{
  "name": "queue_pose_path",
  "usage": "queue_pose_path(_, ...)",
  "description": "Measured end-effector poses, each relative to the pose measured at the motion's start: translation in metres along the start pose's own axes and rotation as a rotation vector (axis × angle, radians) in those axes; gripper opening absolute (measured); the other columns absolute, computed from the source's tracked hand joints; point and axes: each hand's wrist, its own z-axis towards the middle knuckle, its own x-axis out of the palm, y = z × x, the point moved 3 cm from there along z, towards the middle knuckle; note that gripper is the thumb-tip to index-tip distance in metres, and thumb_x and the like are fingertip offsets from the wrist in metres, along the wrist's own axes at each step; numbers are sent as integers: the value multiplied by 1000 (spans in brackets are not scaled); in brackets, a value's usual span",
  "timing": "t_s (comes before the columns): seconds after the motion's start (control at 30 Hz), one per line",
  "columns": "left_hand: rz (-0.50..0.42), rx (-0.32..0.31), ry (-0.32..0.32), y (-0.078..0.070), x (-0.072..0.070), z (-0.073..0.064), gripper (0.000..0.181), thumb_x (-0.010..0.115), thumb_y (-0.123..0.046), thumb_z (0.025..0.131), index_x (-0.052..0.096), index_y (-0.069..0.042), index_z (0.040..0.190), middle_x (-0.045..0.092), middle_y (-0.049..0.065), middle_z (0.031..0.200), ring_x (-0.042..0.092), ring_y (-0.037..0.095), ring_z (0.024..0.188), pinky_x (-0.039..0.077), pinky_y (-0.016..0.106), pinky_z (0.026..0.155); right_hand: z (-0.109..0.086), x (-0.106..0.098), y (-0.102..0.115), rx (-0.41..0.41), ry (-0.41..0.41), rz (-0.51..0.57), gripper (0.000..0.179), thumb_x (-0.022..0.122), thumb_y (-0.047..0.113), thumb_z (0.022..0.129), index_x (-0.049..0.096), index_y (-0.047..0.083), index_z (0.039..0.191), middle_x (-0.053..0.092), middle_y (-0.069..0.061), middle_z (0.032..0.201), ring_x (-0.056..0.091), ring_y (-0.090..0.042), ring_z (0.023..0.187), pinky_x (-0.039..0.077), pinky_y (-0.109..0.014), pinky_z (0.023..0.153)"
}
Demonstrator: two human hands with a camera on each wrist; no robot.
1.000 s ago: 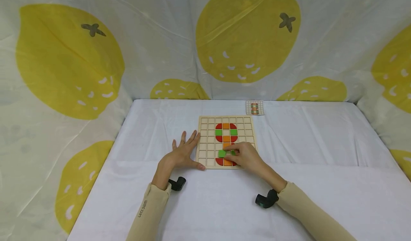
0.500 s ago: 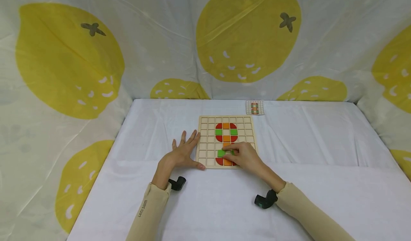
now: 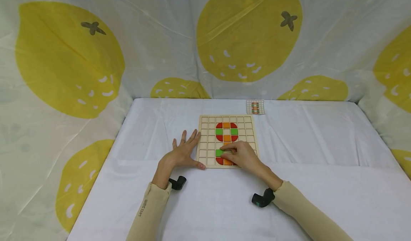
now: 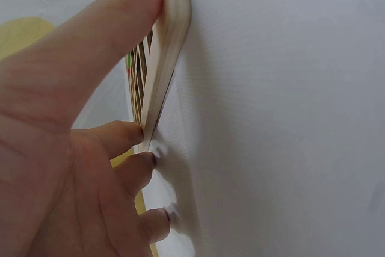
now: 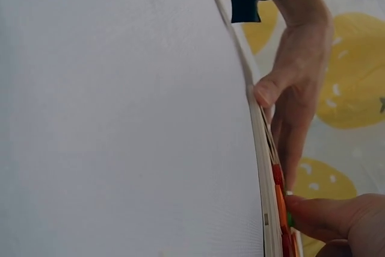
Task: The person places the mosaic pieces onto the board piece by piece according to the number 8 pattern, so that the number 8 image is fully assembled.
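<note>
A wooden grid board (image 3: 207, 137) lies on the white-covered table, with red, orange and green tiles set in its cells. The right hand (image 3: 242, 154) is over the board's lower part, its thumb and index finger at the edges of a green square tile (image 3: 219, 152). In the right wrist view the thumb (image 5: 316, 212) meets that green tile (image 5: 290, 219). The right hand covers some cells behind it. Fingers spread, the left hand (image 3: 181, 155) rests along the board's left edge; its thumb touches the lower left corner.
A small pattern card (image 3: 255, 107) with a printed grid lies behind the board, to the right. Black wrist cameras sit on both wrists, such as the right camera (image 3: 263, 198). A lemon-print cloth (image 3: 160, 37) hangs around the table (image 3: 205, 205).
The right hand has shifted slightly left with the green tile, which now lies flat above the lower left red tile. The left hand stays put.
</note>
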Motion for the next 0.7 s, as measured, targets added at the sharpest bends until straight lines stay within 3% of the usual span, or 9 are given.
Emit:
queue_pose_path(0.33, 4, -12, 5, 6, 3, 4, 146, 86, -75, 60, 0, -25, 168, -10, -2, 176, -24, 38, 159, -12, 77, 119, -8, -14, -2, 64, -2, 71, 22, 81, 21, 91, 82, 13, 112, 35, 6, 54, 33, -9, 50, 23, -19, 49)
queue_pose_path(0.7, -4, -22, 23, 0, 0, 0, 145, 90, -66, 64, -1, -22, 168, -12, -1, 175, -26, 39, 158, -16, 76, 119, -44, -60, -40, 114, -126, 24, 24, 82, 19, 89, 81, 12, 112, 29, 7, 56, 25, -6, 50, 18, -20, 48)
